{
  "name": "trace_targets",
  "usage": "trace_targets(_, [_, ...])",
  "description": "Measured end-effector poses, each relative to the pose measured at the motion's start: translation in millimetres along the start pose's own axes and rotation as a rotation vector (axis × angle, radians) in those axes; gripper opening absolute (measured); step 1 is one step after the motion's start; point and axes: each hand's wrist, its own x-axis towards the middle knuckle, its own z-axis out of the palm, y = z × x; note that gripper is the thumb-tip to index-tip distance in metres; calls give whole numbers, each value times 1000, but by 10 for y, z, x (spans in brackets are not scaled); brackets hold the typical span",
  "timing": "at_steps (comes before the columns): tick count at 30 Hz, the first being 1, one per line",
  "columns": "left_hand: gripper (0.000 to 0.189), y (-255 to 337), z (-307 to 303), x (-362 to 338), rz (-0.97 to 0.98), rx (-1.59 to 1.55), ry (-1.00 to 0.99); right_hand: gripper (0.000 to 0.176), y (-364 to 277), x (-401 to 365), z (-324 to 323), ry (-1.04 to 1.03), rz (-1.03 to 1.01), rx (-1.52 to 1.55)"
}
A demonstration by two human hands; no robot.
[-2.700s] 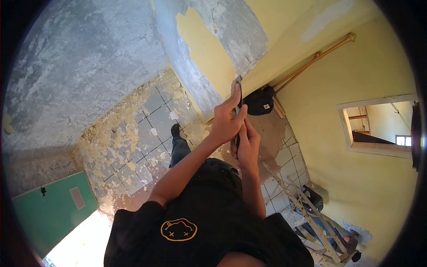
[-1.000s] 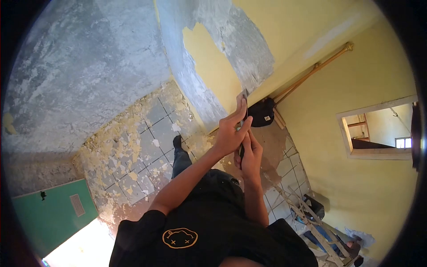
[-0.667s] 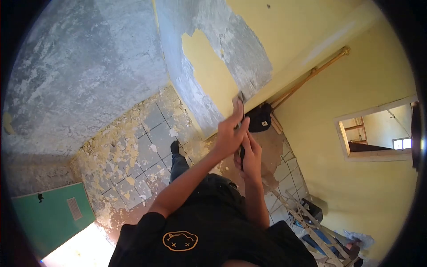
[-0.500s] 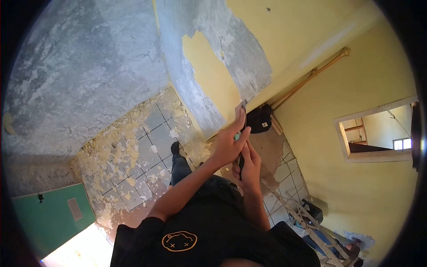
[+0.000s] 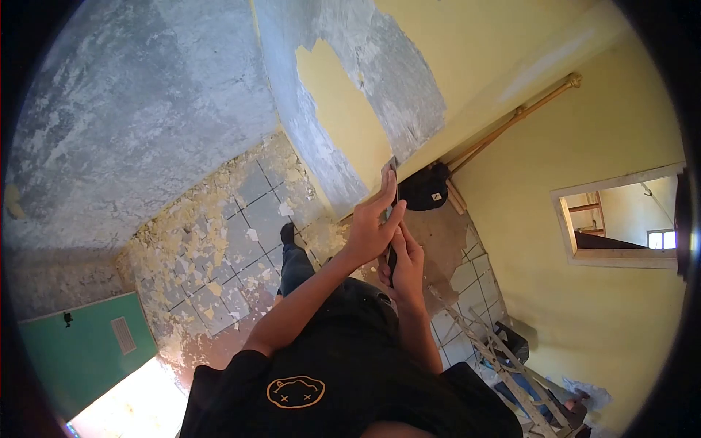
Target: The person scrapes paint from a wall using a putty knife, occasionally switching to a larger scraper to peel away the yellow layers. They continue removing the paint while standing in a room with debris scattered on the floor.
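Note:
A scraper (image 5: 394, 165) with a thin blade and a dark handle has its blade against the wall, at the lower edge of a yellow paint patch (image 5: 349, 109). Bare grey plaster (image 5: 409, 95) lies on both sides of that patch. My left hand (image 5: 371, 230) presses near the blade, fingers stretched along the tool and thumb against it. Below and to the right, my right hand (image 5: 405, 266) is wrapped round the dark handle.
Paint flakes (image 5: 212, 285) litter the tiled floor. A black bag (image 5: 426, 188) hangs or lies beyond the wall edge. A stepladder (image 5: 511, 372) stands at lower right, a framed opening (image 5: 621, 215) is in the right wall, and a green door (image 5: 87, 350) is at lower left.
Both hands and the scraper have shifted slightly left and up in view. The blade remains near the lower edge of the yellow patch, and the grip looks the same.

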Motion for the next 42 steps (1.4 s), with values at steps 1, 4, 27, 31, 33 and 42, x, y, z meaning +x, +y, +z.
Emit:
trace_targets(1, [53,14,7,-2,25,35,12,43,-4,-1,-7,-1,2,21])
trace_targets(4, [53,-43,0,100,64,88,25,44,-59,96,30,-4,-5,34])
trace_targets(27, [53,23,-47,43,33,78,4,37,-177,95,80,-67,123,87])
trace_targets(31, [54,5,32,108,25,61,46,45,-164,76,8,-14,93,72])
trace_targets(33, [54,39,18,88,0,38,34,45,-181,104,34,0,85,73])
trace_targets(42, [52,6,-41,176,11,43,71,40,-271,192,94,-49,98,76])
